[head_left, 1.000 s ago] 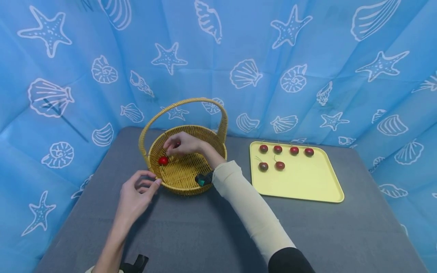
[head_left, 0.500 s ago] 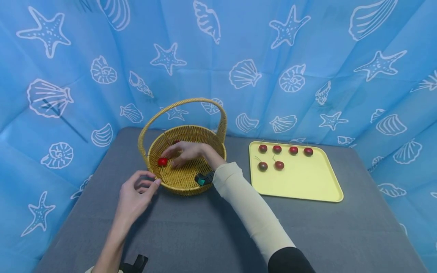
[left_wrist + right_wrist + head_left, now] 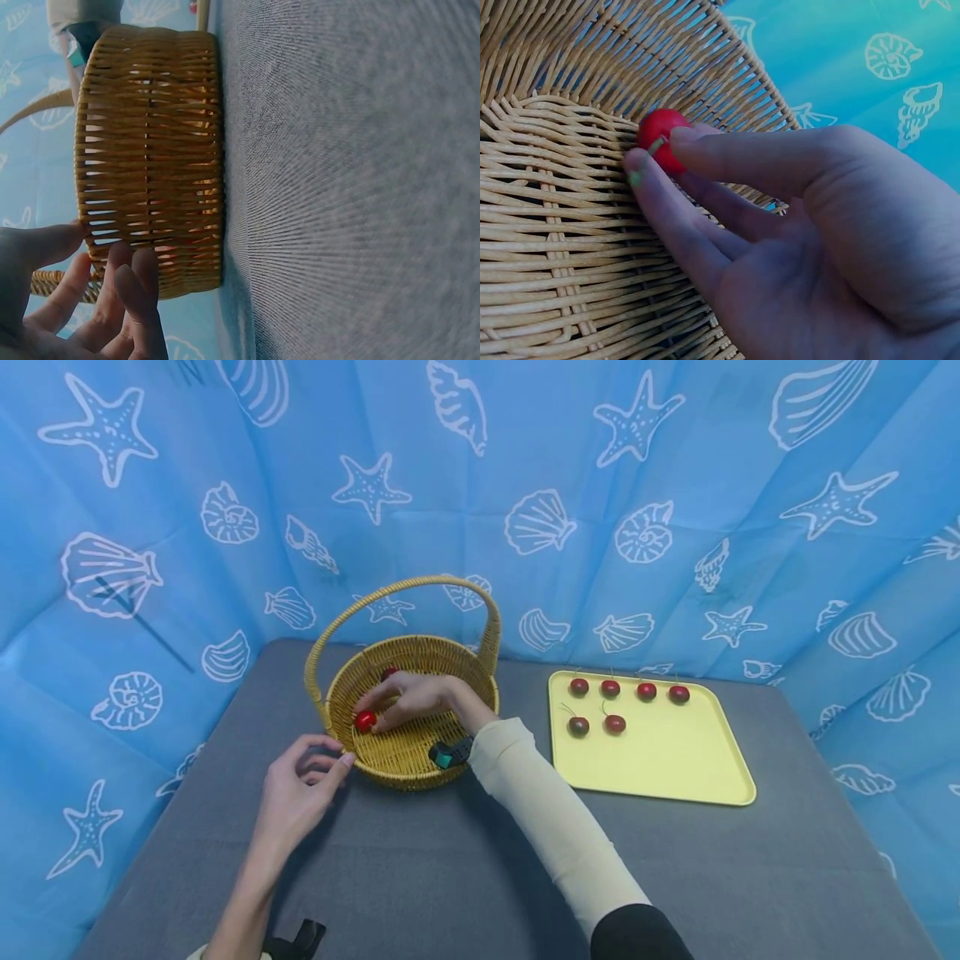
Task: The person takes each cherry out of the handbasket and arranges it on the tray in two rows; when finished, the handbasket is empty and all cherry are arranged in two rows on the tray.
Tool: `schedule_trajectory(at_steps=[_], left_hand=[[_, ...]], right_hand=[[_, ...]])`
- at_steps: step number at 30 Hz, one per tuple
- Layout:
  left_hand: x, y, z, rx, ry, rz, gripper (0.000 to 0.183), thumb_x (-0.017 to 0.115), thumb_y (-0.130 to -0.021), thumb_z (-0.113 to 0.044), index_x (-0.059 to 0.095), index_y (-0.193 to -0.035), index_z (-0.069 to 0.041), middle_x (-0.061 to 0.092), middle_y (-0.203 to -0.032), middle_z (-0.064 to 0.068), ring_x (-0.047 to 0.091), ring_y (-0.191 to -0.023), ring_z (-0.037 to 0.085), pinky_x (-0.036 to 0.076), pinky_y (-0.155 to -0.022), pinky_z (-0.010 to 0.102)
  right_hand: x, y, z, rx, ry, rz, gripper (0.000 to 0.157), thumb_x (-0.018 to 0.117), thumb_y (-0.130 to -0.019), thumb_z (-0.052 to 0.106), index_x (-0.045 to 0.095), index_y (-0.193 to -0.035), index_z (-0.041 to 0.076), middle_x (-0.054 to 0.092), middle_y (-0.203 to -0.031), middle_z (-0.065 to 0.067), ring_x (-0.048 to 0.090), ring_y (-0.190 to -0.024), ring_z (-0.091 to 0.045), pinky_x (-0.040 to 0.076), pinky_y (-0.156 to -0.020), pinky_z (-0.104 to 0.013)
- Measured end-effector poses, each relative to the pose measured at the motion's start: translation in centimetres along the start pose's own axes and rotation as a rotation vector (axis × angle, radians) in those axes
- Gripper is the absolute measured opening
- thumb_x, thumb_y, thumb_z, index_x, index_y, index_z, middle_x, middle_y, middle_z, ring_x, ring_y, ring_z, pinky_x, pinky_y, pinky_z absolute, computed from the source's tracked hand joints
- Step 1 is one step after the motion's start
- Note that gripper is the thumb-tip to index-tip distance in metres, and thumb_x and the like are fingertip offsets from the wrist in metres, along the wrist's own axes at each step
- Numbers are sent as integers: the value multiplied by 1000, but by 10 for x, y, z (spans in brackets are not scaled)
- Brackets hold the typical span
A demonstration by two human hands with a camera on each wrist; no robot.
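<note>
A round woven basket (image 3: 405,777) with a tall arched handle stands on the left part of the table. At its left front rim is my left hand (image 3: 300,789); the left wrist view has the thumb at the rim and the fingers against the outer weave (image 3: 150,150). My right hand (image 3: 416,697) reaches down inside the basket. Its thumb and fingers pinch a bright red cherry (image 3: 660,131) with a green stem, low by the basket's wall. A darker cherry (image 3: 389,673) lies behind that hand, partly hidden.
A pale yellow tray (image 3: 675,760) lies to the right, with several dark red cherries (image 3: 614,724) in two rows. Grey cloth (image 3: 465,877) covers the table, and a blue shell-print curtain (image 3: 480,493) hangs close behind it.
My right hand has lowered into the basket and come to the bright red cherry, which has shifted slightly right and toward me. The left hand and the tray's cherries stay put.
</note>
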State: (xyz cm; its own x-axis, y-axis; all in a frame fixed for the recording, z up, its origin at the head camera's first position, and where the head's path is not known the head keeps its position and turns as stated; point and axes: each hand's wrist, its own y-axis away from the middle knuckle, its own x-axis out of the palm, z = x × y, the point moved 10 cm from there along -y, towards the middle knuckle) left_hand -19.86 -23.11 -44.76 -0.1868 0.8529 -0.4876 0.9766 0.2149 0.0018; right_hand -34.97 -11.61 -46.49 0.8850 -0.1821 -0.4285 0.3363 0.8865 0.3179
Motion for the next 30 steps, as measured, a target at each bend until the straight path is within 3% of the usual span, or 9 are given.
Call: schedule_trajectory(at_steps=[5,10,14,23,30], left_hand=[[0,0,0,1,2,-3,35,74,-104,-38,65,-127,-13,81,-108,19,78,-82,28,59,-63,29],[1,-1,0,10,8,-5,35,75,-104,-38,65,-127,-12,81,-108,20,78,-82,28,59,-63,29],[0,-1,0,12,7,-9,36,75,-104,-37,65,-127,-12,81,-107,20,78,-82,28,59,-63,29],[0,-1,1,-11,6,-4,37,74,-105,-38,65,-128,-11,81,-109,20,78,-82,27,59,-63,29],[0,0,0,-10,-3,-15,35,74,-104,-37,65,-127,-12,81,-108,19,78,-83,28,59,-63,28]], right_hand=[[-10,3,-3,33,-85,-94,41,72,-104,16,68,-145,10,70,-142,-7,67,-125,-17,56,-104,-30],[-17,8,0,18,-208,-150,32,70,-105,10,70,-137,5,73,-127,-11,74,-113,-24,62,-104,-45],[-22,13,9,-31,-218,-174,31,71,-103,7,69,-135,4,72,-120,-10,75,-106,-24,60,-105,-54],[-31,44,20,-90,-168,-198,45,75,-100,13,63,-142,1,67,-131,-10,71,-108,-24,59,-104,-57],[-35,74,13,-131,-127,-200,46,72,-97,6,62,-142,-2,61,-148,-22,64,-129,-32,64,-96,-38]])
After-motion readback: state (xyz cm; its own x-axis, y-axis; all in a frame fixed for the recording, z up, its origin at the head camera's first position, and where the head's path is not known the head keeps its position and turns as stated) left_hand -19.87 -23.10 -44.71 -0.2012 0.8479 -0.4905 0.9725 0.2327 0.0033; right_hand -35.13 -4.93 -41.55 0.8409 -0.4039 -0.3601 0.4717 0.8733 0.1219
